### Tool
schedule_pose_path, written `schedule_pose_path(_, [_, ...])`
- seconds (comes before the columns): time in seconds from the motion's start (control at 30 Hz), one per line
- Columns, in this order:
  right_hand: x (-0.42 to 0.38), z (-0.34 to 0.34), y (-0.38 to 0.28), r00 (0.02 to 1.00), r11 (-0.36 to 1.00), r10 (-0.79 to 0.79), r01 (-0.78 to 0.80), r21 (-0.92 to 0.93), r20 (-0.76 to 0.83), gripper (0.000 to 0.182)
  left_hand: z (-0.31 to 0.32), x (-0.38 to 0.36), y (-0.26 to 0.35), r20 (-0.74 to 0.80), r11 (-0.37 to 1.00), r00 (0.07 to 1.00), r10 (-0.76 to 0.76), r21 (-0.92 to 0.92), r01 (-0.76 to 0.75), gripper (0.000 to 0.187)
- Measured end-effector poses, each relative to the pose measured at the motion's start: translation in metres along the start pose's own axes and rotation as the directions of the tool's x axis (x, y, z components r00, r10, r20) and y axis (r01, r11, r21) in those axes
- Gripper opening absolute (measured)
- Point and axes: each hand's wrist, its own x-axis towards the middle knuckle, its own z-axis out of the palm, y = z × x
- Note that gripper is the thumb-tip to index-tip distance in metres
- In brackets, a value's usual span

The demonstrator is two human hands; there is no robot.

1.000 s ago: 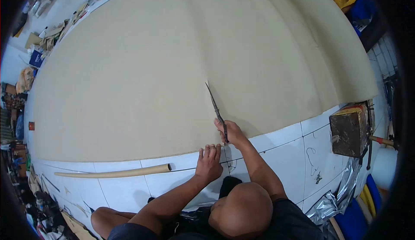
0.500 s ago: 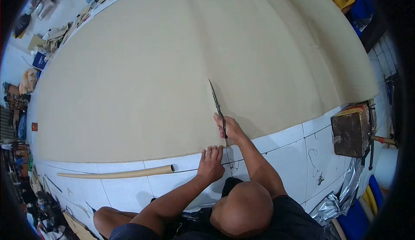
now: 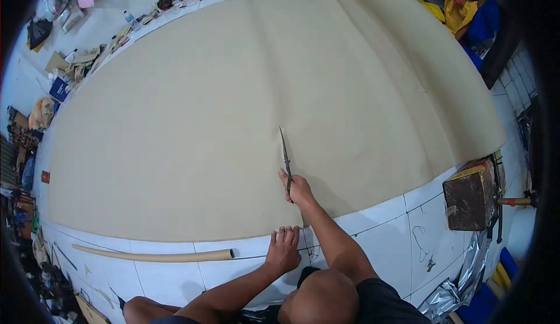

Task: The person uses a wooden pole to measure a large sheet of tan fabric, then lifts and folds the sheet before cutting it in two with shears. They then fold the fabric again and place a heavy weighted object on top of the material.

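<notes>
A large beige sheet (image 3: 175,120), which looks like thick fabric or matting, lies spread over the white tiled floor. My right hand (image 3: 300,191) is closed round the handles of a pair of scissors (image 3: 284,155), and the blades point away from me over the sheet. Behind that hand, a short slit runs in from the sheet's near edge. My left hand (image 3: 284,250) lies flat just left of the slit, fingers stretched out with their tips on the edge. Whether the lower blade is under the sheet cannot be made out clearly.
A beige tube (image 3: 175,256) lies on the tiles at front left. To the right stands a worn brown block (image 3: 469,195) near crumpled silver foil (image 3: 446,298). The sheet's right side curves up into a roll (image 3: 431,50). Assorted clutter lines the left and far edges.
My right hand has moved the scissors farther in from the near edge, and the slit looks longer. My left hand stays at the edge. The view has tilted up slightly.
</notes>
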Motion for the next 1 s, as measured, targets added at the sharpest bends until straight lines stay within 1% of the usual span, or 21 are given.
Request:
schedule_pose_path(0.07, [0.008, 0.004, 0.01, 0.995, 0.991, -0.041, 0.029, -0.13, -0.093, 0.061, -0.002, 0.0, 0.002, 0.004, 1.0, 1.0, 0.001, -0.003, -0.001, 0.075])
schedule_pose_path(0.1, [0.006, 0.004, 0.012, 0.989, 0.98, -0.06, 0.032, -0.198, -0.136, 0.063, -0.004, 0.002, 0.002, 0.001, 1.0, 1.0, 0.003, -0.019, -0.003, 0.077])
schedule_pose_path(0.17, [0.008, 0.002, 0.017, 0.984, 0.975, -0.114, 0.085, -0.204, -0.135, 0.063, -0.005, 0.005, 0.001, 0.014, 0.998, 1.0, -0.006, -0.059, 0.007, 0.081])
schedule_pose_path(0.2, [0.006, 0.0, 0.016, 0.982, 0.972, -0.136, 0.106, -0.209, -0.134, 0.062, -0.012, 0.007, 0.004, 0.052, 0.995, 0.998, -0.025, -0.097, 0.03, 0.08])
schedule_pose_path(0.27, [0.003, 0.001, 0.009, 0.991, 0.992, -0.076, 0.064, -0.105, -0.113, 0.055, -0.033, 0.016, 0.008, 0.116, 0.984, 0.992, -0.058, -0.163, 0.076, 0.078])
schedule_pose_path(0.3, [-0.001, 0.001, 0.006, 0.994, 0.998, -0.044, 0.039, -0.054, -0.102, 0.052, -0.028, 0.019, 0.01, 0.121, 0.988, 0.99, -0.074, -0.123, 0.089, 0.075])
schedule_pose_path(0.4, [-0.004, -0.001, -0.003, 1.0, 0.998, 0.003, -0.002, 0.066, -0.02, 0.053, -0.012, 0.024, 0.01, 0.109, 0.995, 0.99, -0.086, -0.038, 0.091, 0.072])
schedule_pose_path(0.5, [0.007, -0.001, -0.01, 1.0, 0.996, 0.023, -0.024, 0.087, 0.017, 0.054, -0.004, 0.026, 0.01, 0.072, 0.993, 0.993, -0.099, -0.05, 0.103, 0.068])
schedule_pose_path(0.6, [0.029, -0.001, -0.028, 0.999, 0.996, 0.046, -0.046, 0.077, 0.011, 0.053, -0.007, 0.025, 0.012, 0.071, 0.996, 0.994, -0.088, -0.007, 0.089, 0.064])
schedule_pose_path(0.63, [0.035, 0.0, -0.03, 0.999, 0.996, 0.045, -0.046, 0.072, 0.012, 0.053, -0.01, 0.027, 0.012, 0.095, 0.995, 0.991, -0.096, -0.007, 0.097, 0.064])
schedule_pose_path(0.7, [0.045, 0.002, -0.036, 0.999, 0.997, 0.038, -0.038, 0.06, 0.008, 0.053, -0.011, 0.026, 0.013, 0.082, 0.996, 0.992, -0.092, -0.009, 0.093, 0.064])
schedule_pose_path(0.8, [0.057, 0.002, -0.045, 0.998, 0.993, 0.069, -0.069, 0.092, 0.009, 0.052, -0.012, 0.026, 0.012, 0.079, 0.996, 0.993, -0.09, -0.02, 0.091, 0.066])
schedule_pose_path(0.9, [0.07, 0.006, -0.04, 0.996, 0.998, -0.034, 0.038, 0.041, -0.077, 0.051, -0.011, 0.026, 0.011, 0.118, 0.996, 0.99, -0.079, -0.026, 0.083, 0.067])
schedule_pose_path(1.0, [0.073, 0.007, -0.037, 0.997, 0.993, -0.044, 0.051, 0.103, -0.068, 0.051, -0.011, 0.026, 0.011, 0.139, 0.996, 0.987, -0.08, -0.031, 0.085, 0.068])
